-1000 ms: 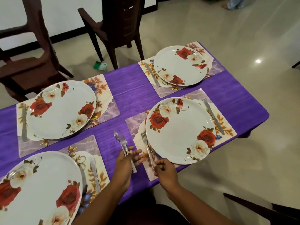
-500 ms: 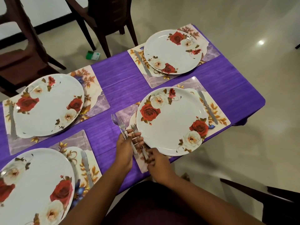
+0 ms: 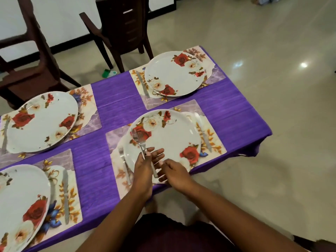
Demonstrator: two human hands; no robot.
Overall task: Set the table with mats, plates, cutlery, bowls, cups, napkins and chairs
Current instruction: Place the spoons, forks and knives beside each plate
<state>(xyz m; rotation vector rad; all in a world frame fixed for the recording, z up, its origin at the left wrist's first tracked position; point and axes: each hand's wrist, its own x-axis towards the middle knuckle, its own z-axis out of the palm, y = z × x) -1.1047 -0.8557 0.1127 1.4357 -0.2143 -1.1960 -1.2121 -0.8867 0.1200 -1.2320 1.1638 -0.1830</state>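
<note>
At the near left you have a rose-patterned plate (image 3: pixel 20 200) on a floral mat (image 3: pixel 72 211), and a knife (image 3: pixel 65 197) lies on that mat just right of the plate. Beyond it, at the far left, a second plate (image 3: pixel 41 120) sits on its own mat (image 3: pixel 89 113) with a knife (image 3: pixel 5 135) at its left edge. All of this rests on a purple tablecloth (image 3: pixel 116 99).

In the middle, a single fork (image 3: pixel 124 164) lies on the near-right mat (image 3: pixel 214 142), touching the left rim of the plate (image 3: pixel 169 139) there. Your left hand (image 3: pixel 143 171) is above the near edge of that plate; thumb and fingers pinch a bundle of forks (image 3: pixel 141 142) at the handles, tines pointing away over the plate. How many forks are in the bundle cannot be told. Your right hand (image 3: pixel 174 173) is just beside the left one, fingers loosely curled toward the handle ends and holding nothing that can be seen.

Right of that plate, a knife (image 3: pixel 203 133) lies on the mat. At the far right, another plate (image 3: pixel 174 73) sits on a mat (image 3: pixel 216 75) with a knife (image 3: pixel 142 84) on its left. Two dark brown chairs (image 3: pixel 120 28) stand on the floor beyond the table.
</note>
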